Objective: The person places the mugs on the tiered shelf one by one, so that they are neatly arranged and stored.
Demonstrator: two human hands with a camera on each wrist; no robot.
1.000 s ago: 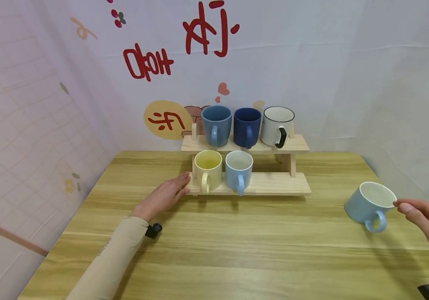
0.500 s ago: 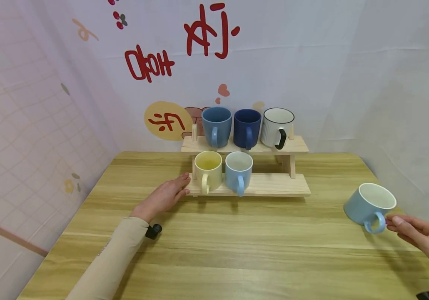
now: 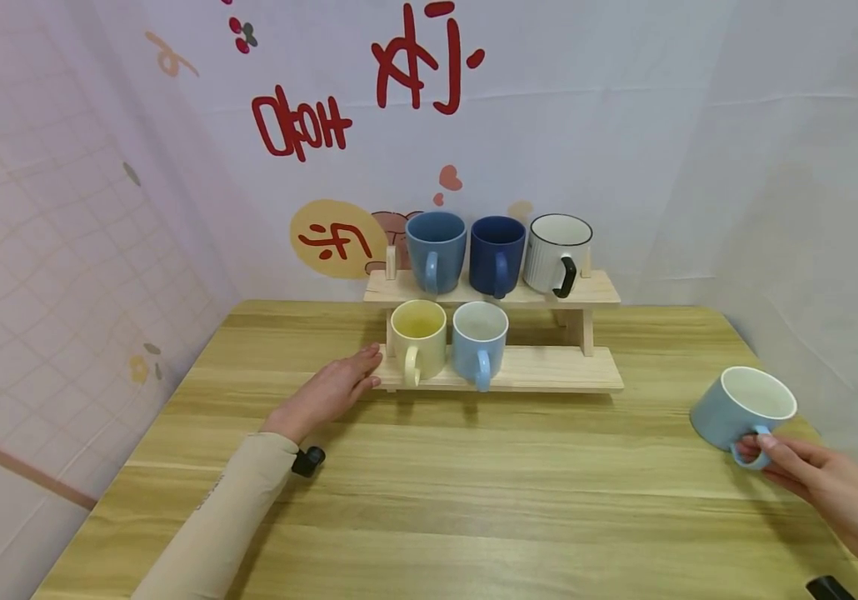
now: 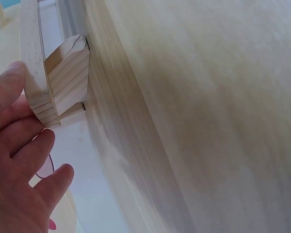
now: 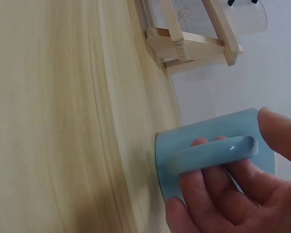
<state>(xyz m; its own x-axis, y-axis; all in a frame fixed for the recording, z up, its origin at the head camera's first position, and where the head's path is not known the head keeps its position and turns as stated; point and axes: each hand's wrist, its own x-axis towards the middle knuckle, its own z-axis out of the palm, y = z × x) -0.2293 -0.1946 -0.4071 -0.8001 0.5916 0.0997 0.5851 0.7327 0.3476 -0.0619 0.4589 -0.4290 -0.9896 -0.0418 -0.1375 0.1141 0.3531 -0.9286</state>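
At the right of the table a light blue mug [image 3: 736, 414] stands upright, its pale inside showing. My right hand [image 3: 826, 487] holds it by the handle: in the right wrist view several fingers [image 5: 211, 187] pass behind the handle and the thumb lies near its upper end. My left hand [image 3: 327, 396] rests against the left end of a two-tier wooden shelf [image 3: 556, 367], touching the lower board. In the left wrist view its thumb and a finger touch that board end [image 4: 39, 97], while the other fingers spread loosely beside it.
On the lower tier stand a yellow mug [image 3: 420, 337] and another light blue mug [image 3: 478, 342]. The upper tier bears a mid-blue mug [image 3: 436, 250], a navy mug [image 3: 496, 254] and a white mug [image 3: 555, 250] with a black handle. A white printed cloth [image 3: 586, 100] hangs behind.
My right hand has moved down and left from beside the light blue mug's rim to its handle, and its fingers have gone round it. My left hand and the mugs have stayed in place.
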